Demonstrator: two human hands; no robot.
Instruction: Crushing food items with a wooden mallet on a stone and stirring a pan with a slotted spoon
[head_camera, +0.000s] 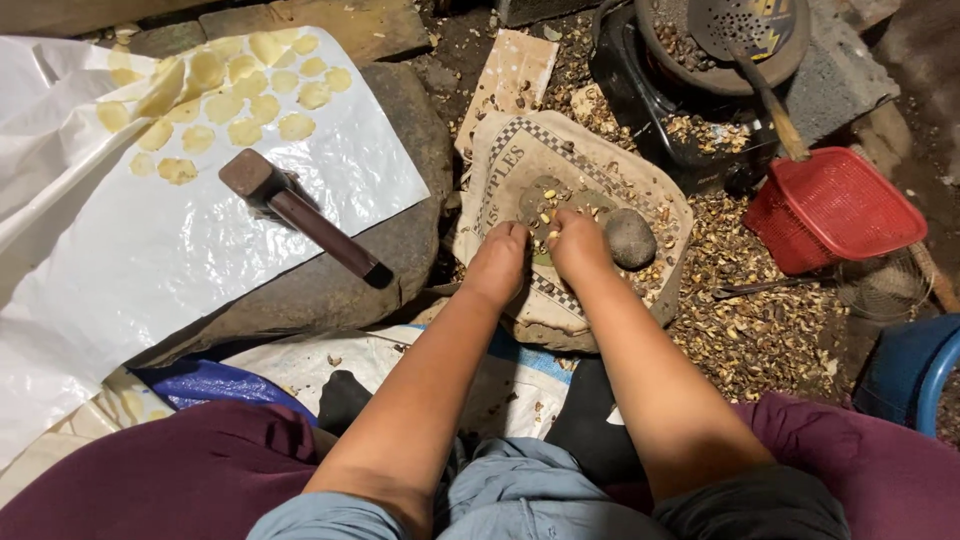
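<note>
The left hand (500, 258) and the right hand (578, 242) are resting side by side, almost touching, on a sack-covered slab (590, 190), fingers curled down and bunched together over a small scatter of pale kernels (547, 214). The fingertips are tucked under the knuckles, so whether either hand is actually pinching a kernel is not something I can tell. A round grey stone (630, 238) is lying just beside the right hand, not gripped.

Judging from how things are lying, the work is looking well under way: a cluster of flattened yellow discs (225, 95) is spreading across the far corner of a white sheet (200, 250) to the left, with most of that sheet bare, and a heap of husks (760, 330) is piling up to the right of the slab. Only a few kernels are sitting under the hands, so more flattening seems to be left.

A dark mallet (300, 212) is lying on the sheet, well apart from both hands. Beyond the slab a pan (690, 60) with a perforated ladle (745, 25) is being cut off by the top edge, its contents hard to make out. A red basket (835, 205) is sitting tilted, its inside hidden, and a blue tub (920, 375) is showing only partly at the right edge
</note>
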